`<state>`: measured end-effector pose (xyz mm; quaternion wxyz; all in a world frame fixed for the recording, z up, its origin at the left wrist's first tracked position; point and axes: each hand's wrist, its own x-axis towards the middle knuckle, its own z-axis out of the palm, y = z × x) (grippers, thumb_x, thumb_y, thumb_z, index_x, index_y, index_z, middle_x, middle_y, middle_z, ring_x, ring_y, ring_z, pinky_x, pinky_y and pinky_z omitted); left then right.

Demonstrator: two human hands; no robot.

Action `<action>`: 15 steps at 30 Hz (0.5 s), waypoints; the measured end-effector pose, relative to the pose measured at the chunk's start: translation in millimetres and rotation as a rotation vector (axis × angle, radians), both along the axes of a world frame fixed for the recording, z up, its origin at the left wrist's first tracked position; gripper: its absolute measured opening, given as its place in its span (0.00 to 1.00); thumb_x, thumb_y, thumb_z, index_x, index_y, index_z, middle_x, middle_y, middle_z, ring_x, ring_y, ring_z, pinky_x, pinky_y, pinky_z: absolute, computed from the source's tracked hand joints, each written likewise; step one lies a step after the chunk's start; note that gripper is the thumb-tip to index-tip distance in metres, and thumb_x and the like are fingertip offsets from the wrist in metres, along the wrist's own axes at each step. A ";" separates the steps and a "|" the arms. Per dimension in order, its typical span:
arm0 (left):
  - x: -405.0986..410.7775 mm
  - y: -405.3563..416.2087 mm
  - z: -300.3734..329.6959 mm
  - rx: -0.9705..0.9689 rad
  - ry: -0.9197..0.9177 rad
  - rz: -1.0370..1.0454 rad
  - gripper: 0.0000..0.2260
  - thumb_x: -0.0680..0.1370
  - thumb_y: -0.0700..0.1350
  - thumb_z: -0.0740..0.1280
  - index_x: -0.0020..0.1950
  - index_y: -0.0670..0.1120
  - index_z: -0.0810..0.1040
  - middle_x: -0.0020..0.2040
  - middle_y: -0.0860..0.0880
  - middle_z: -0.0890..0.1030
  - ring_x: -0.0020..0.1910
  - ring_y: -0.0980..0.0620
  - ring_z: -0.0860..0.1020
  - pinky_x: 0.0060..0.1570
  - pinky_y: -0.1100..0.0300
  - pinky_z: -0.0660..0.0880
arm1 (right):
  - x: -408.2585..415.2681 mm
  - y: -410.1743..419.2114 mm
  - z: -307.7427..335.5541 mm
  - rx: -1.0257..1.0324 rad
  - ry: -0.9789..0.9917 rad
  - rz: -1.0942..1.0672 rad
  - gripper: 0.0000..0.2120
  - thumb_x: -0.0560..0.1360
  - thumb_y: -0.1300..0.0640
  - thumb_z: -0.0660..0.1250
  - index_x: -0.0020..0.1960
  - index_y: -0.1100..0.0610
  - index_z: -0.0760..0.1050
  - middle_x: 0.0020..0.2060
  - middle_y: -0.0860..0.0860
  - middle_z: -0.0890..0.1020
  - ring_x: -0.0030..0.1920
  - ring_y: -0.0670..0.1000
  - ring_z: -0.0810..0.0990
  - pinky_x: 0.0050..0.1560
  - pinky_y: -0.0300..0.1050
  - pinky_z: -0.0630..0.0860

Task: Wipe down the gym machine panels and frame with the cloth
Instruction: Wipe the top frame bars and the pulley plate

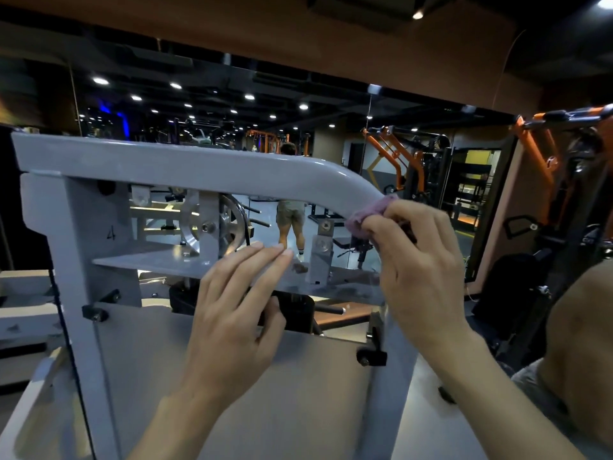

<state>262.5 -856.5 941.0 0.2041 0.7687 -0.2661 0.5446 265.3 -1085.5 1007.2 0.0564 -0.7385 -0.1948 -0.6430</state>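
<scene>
At frame bend (358,184), our right hand (421,260) pinches pink cloth (368,212) (mostly hidden); left hand (232,310) flat, released, on crossplate (149,260).

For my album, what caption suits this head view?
Right hand wipes the grey frame with a pink cloth; left hand rests open.

Grey machine shelf (149,262), left hand (232,313) fingers flat on it, seemingly

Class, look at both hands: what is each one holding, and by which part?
The right hand grips the bunched pink cloth by its near end. The left hand holds nothing; its straight fingers rest on the grey crossbar.
</scene>
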 end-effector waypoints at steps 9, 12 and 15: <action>37.1 39.5 21.6 -0.010 -0.050 -0.068 0.26 0.77 0.37 0.66 0.76 0.43 0.72 0.74 0.48 0.74 0.76 0.45 0.68 0.72 0.40 0.67 | -2.6 -12.5 -13.1 -0.136 0.018 -0.091 0.18 0.76 0.70 0.72 0.66 0.61 0.80 0.67 0.60 0.78 0.69 0.61 0.75 0.69 0.61 0.74; 48.1 55.9 30.3 -0.002 -0.071 -0.034 0.26 0.77 0.38 0.67 0.77 0.43 0.71 0.76 0.48 0.72 0.78 0.45 0.65 0.73 0.37 0.66 | -1.4 2.0 6.2 -0.149 -0.002 -0.056 0.13 0.79 0.68 0.69 0.62 0.63 0.82 0.66 0.60 0.79 0.70 0.60 0.76 0.67 0.61 0.76; 56.2 70.5 35.4 -0.021 -0.076 -0.016 0.26 0.78 0.39 0.66 0.77 0.42 0.70 0.78 0.47 0.70 0.80 0.45 0.63 0.74 0.37 0.64 | 9.8 31.4 27.4 -0.208 -0.043 -0.034 0.15 0.80 0.70 0.68 0.66 0.62 0.80 0.70 0.58 0.77 0.73 0.58 0.74 0.68 0.60 0.76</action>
